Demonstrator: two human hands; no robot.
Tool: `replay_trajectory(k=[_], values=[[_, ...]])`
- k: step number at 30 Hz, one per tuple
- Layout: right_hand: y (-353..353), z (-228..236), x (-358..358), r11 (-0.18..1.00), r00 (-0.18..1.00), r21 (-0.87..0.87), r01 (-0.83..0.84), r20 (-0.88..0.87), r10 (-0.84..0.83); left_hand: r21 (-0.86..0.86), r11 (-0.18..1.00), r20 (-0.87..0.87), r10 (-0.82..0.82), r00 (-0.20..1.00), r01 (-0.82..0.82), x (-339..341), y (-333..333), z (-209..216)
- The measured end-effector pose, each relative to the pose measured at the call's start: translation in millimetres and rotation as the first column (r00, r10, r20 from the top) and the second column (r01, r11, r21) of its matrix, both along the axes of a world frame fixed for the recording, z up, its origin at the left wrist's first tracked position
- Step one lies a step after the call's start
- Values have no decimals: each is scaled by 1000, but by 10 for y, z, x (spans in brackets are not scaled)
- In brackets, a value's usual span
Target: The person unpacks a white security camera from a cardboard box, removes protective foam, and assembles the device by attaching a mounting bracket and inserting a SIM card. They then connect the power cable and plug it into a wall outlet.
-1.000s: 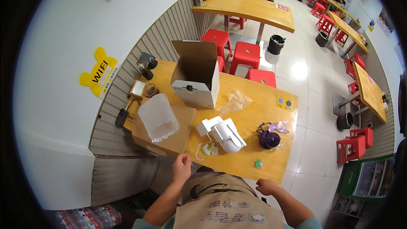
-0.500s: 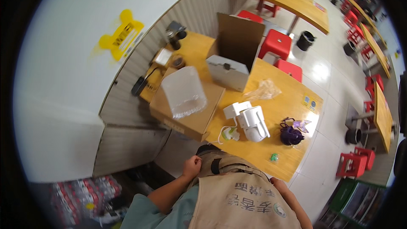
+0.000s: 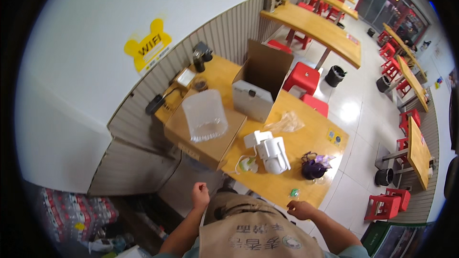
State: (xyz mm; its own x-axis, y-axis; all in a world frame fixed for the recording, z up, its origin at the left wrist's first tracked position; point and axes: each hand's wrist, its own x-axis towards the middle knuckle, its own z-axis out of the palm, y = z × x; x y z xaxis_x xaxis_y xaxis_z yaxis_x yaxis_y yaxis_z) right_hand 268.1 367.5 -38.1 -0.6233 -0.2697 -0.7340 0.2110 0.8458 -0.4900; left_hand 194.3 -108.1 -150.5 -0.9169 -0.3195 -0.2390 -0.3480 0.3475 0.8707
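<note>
My left hand (image 3: 201,195) is held in front of my body, off the table's left front corner, fingers curled with nothing visible in them. My right hand (image 3: 299,209) hangs at the table's front edge, loosely curled and apparently holding nothing. Closest to it lies a small green and clear wrapper (image 3: 294,193). On the wooden table (image 3: 306,136) stands a white security camera (image 3: 274,155) with a cable, beside a crumpled green-and-white piece (image 3: 248,164). To its right is a dark purple rounded thing (image 3: 313,169) with loops, its kind unclear.
A brown cardboard box (image 3: 203,147) carries a clear plastic bag (image 3: 204,115). Behind stand an opened white box (image 3: 253,100), a crumpled plastic bag (image 3: 288,122) and a dark bottle (image 3: 198,61). Red stools (image 3: 302,77) and a black bin (image 3: 335,75) are beyond; wrapped bottles (image 3: 74,215) sit lower left.
My view has tilted up, showing more of the far room. My left hand has moved from my waist out ahead, and my right hand has come forward to the table edge.
</note>
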Motion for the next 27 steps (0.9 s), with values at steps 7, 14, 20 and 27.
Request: replay_trajectory(k=[7, 14, 20, 27], values=[[-250, 523, -173, 978, 978, -49, 205, -39, -207, -411, 779, -466, -627, 625, 474, -2279, 1432, 2065], [-848, 1490, -1786, 945, 848, -84, 317, -420, -323, -908, 129, 61, -901, 429, 399, -4090, 1751, 1950], [-1162, 1426, -3046, 977, 508, 124, 174, -861, 18, -886, 71, -57, -997, 44, 459, -3869, 1442, 1972], [-1148, 611, -3295, 948, 582, 301, 98, -790, 191, -481, 194, -69, -981, 183, 855, -3607, 1416, 2103]])
